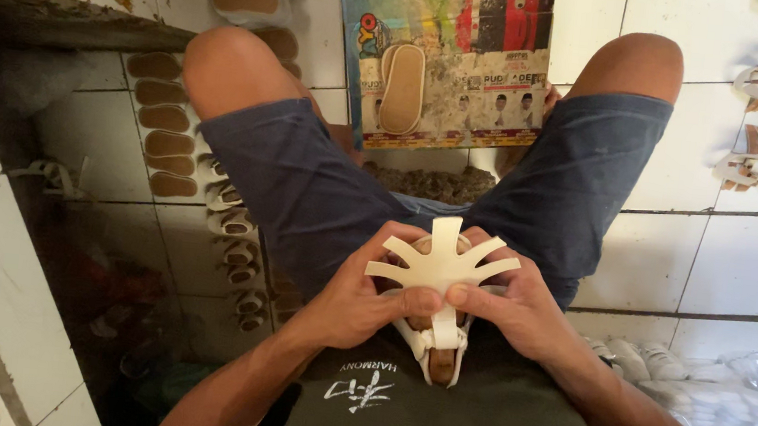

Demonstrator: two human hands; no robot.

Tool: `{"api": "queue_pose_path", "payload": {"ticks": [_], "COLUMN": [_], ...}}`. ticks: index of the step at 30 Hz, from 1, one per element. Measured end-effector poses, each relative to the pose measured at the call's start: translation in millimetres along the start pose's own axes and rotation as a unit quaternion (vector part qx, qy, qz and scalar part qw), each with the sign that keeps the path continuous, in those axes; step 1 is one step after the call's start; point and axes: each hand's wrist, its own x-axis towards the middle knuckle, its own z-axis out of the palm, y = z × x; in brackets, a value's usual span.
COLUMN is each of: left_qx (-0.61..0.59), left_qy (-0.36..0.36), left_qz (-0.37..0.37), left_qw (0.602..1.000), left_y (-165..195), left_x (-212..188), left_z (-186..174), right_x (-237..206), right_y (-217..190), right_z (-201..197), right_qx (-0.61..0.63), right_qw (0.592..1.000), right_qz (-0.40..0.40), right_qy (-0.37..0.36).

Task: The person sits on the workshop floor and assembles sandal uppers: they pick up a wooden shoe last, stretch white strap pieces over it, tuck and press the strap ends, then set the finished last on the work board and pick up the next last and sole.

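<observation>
So both my left hand (361, 304) and right hand (509, 309) were pinching the cream sandal upper (442, 264); looked light, floppy, best held at its centre strap.

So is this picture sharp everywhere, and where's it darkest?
Head view: both hands, left hand and right hand, and the cream sandal upper look sharp and evenly lit; the floor at lower left lies in deep shadow; edges bend slightly, like a wide lens.

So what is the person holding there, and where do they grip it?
Both hands, left and right, hold a cream sandal upper with spread straps, thumbs pinching its centre where the straps meet.
</observation>
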Motion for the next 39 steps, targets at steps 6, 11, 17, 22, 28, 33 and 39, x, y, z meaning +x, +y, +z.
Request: {"api": "queue_pose_path", "payload": {"ticks": [6, 11, 17, 22, 28, 33, 39], "left_qx": [0.007, -0.027, -0.054, -0.090, -0.132, -0.155, -0.148], "left_qy": [0.008, 0.039, 0.045, 0.060, 0.076, 0.048, 0.050], "left_qz": [0.047, 0.034, 0.091, 0.086, 0.101, 0.096, 0.085], "left_qw": [0.999, 0.998, 0.993, 0.990, 0.983, 0.982, 0.984], "left_y": [-5, -25, -48, -60, -67, -69, -64], "left_x": [-2, -9, -17, -22, -25, -26, -30], "left_z": [2, 0, -12, -19, -18, -19, -23], "right_x": [6, 8, 6, 6, 4, 5, 14], "right_y": [-6, 12, 36, 38, 30, 26, 27], "right_z": [0, -5, -14, -11, -12, -10, -5], "right_qx": [0.007, 0.102, 0.172, 0.169, 0.145, 0.161, 0.168], "right_qw": [1.000, 0.994, 0.980, 0.979, 0.988, 0.981, 0.975], "right_qz": [-0.029, 0.029, 0.096, 0.111, 0.045, 0.067, 0.096], "right_qy": [0.003, -0.019, -0.012, -0.008, -0.006, -0.082, -0.110]}}
